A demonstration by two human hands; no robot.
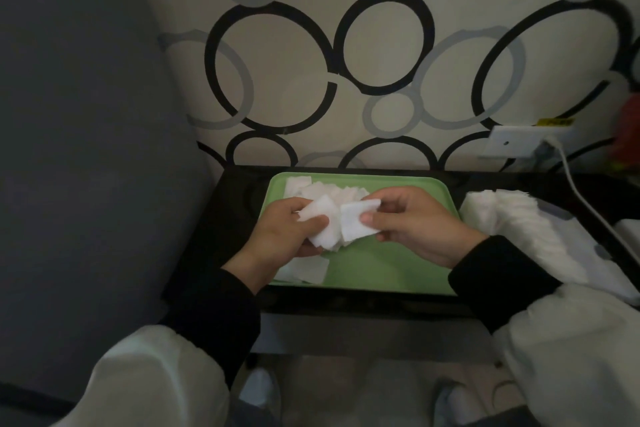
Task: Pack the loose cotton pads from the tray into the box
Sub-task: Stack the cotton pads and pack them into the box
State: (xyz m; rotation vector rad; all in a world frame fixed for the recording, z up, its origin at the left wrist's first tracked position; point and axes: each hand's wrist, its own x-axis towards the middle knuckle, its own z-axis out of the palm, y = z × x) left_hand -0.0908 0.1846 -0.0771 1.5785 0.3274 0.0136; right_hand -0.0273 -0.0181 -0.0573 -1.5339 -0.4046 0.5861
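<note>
A green tray (388,263) lies on a black table, with loose white square cotton pads (322,189) heaped at its far left and a few more pads (308,270) at its near left corner. Over the tray my left hand (287,236) grips a small stack of pads (325,225), thumb on top. My right hand (415,222) pinches a single pad (356,220) between thumb and fingers, right beside that stack. To the right of the tray stands the white box (571,239) with a long row of packed pads (509,218) in it.
The black table (228,215) stands against a wall with ring-patterned paper. A white socket plate (516,142) with a cable running down crosses the table's right end. A grey padded surface (86,149) fills the left side. My knees and feet show below the table edge.
</note>
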